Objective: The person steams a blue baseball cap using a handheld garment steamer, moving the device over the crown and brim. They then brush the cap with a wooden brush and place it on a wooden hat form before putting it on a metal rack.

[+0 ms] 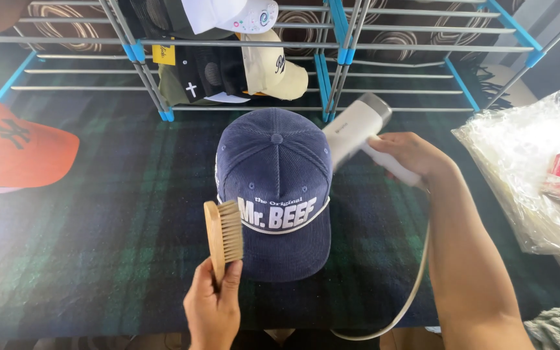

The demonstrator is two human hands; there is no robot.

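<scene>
We see a table (85, 259) under dark plaid cloth, a metal rack (332, 71) of caps behind it. At centre sits our navy corduroy cap (273, 175), brim toward us. Our right hand (409, 155) has its fingers closed on a white handheld steamer (358, 133), nozzle against the cap's right side. Our left hand (212, 311) grips a wooden brush (223, 234), upright, bristles just touching the cap's left front.

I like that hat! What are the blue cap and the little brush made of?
The navy cap looks like corduroy cloth: fine raised ribs run down its panels. The brush in the left hand seems pale unpainted wood, with straight tan bristles.
</scene>
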